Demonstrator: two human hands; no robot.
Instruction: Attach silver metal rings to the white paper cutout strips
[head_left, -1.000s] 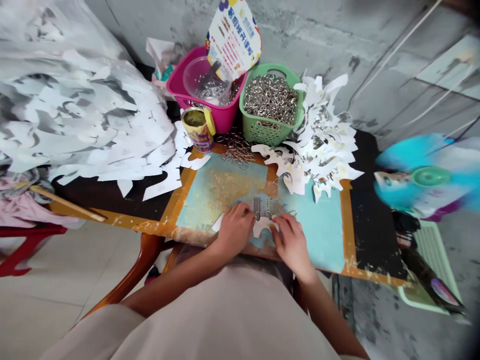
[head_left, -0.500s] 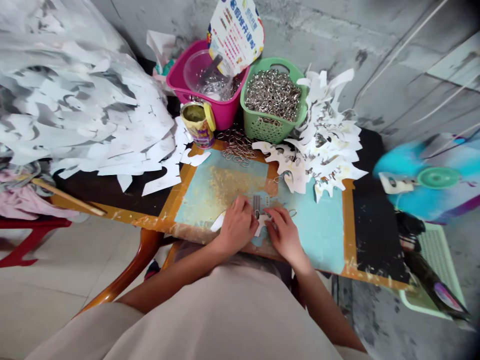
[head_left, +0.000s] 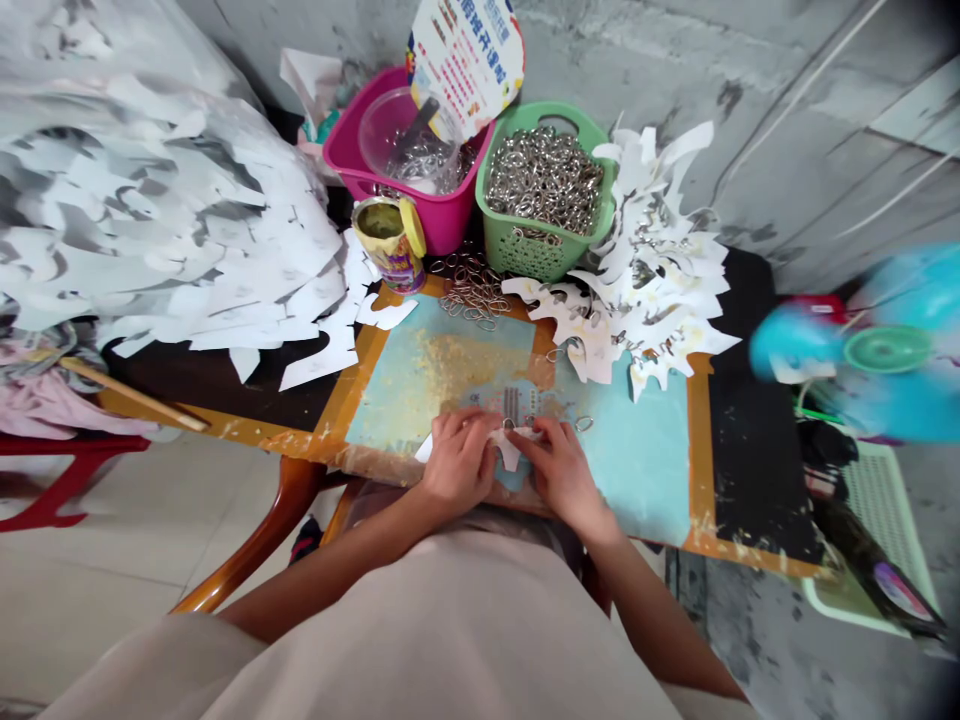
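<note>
At the front edge of the mat, my left hand [head_left: 459, 458] and my right hand [head_left: 562, 474] face each other with fingers closed. Between them they grip a small white cut-out piece [head_left: 510, 455], one side in each hand. A metal ring [head_left: 508, 424] shows at its upper edge by my fingertips; whether it is attached cannot be made out. Part of another white piece [head_left: 424, 449] sticks out to the left of my left hand. A loose metal ring [head_left: 584, 424] lies on the blue mat [head_left: 637, 470], just right of my right hand.
Metal rings fill a green basket [head_left: 536, 255]; a pink basket [head_left: 450, 225] and an open can [head_left: 390, 250] stand beside it. Loose rings [head_left: 476, 290] lie in front. White cut-outs [head_left: 262, 270] heap at left, pieces with metal parts [head_left: 660, 280] at right. A blue fan [head_left: 889, 348] stands far right.
My fingers have shifted on the white piece, which now lies more level between both hands. My left hand has moved slightly left and flattened. The view has shifted a little.
</note>
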